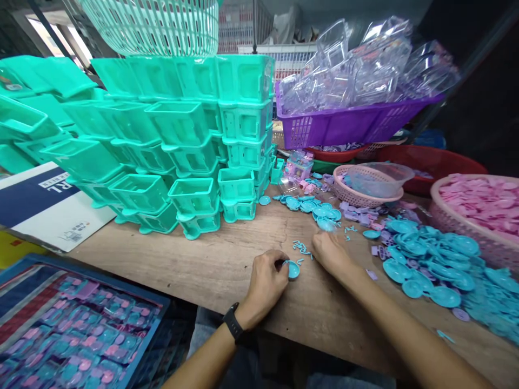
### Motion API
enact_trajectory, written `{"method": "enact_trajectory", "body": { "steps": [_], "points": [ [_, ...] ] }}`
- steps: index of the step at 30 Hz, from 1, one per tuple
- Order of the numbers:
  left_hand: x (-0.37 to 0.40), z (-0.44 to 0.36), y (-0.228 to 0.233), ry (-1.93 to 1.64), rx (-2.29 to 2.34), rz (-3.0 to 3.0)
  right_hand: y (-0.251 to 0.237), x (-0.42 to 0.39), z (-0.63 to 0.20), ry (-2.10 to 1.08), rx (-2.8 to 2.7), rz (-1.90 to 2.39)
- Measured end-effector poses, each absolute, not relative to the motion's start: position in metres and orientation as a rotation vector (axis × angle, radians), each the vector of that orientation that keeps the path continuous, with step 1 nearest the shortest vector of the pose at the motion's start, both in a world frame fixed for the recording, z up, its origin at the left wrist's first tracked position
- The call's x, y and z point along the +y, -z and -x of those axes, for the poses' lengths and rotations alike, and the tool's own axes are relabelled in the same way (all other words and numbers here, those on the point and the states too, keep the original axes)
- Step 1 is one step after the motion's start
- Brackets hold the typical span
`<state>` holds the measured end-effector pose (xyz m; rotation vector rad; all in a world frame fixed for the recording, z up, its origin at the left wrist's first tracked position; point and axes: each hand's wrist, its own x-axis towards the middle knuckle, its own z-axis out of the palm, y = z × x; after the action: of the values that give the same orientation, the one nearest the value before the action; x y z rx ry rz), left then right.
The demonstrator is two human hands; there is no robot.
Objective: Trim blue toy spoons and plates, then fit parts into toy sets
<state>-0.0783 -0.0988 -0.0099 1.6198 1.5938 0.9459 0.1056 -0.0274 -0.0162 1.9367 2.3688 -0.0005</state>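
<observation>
My left hand, with a black watch band on the wrist, pinches a small round light-blue plastic dish at its edge, just above the wooden table. My right hand is to the right, with its back toward me and its fingers curled away, partly hidden. A blurred light-blue piece shows just beyond its fingers; whether they touch it I cannot tell. Between the hands lie several tiny blue hook-like pieces. Past my right hand is a row of blue dishes.
Stacked turquoise bins stand at the back left. A purple basket of clear plastic shells is at the back right. Blue dishes heap at the right, beside a pink basket. A tray of packed pieces sits lower left.
</observation>
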Motion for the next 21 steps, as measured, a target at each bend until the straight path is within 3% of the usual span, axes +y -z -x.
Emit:
{"method": "enact_trajectory", "body": {
  "steps": [11,17,21],
  "points": [
    [-0.094,0.079,0.010,-1.011,1.578,-1.496,0.006,-0.046,-0.135,0.049,2.561,-2.179],
    [-0.099,0.070,-0.001,-1.176,1.463,-1.329,0.010,-0.111,-0.094,1.081,2.824,-2.792],
    [-0.104,0.066,-0.008,-1.292,1.376,-1.358,0.002,-0.125,-0.068,1.008,2.999,-2.753]
  ]
}}
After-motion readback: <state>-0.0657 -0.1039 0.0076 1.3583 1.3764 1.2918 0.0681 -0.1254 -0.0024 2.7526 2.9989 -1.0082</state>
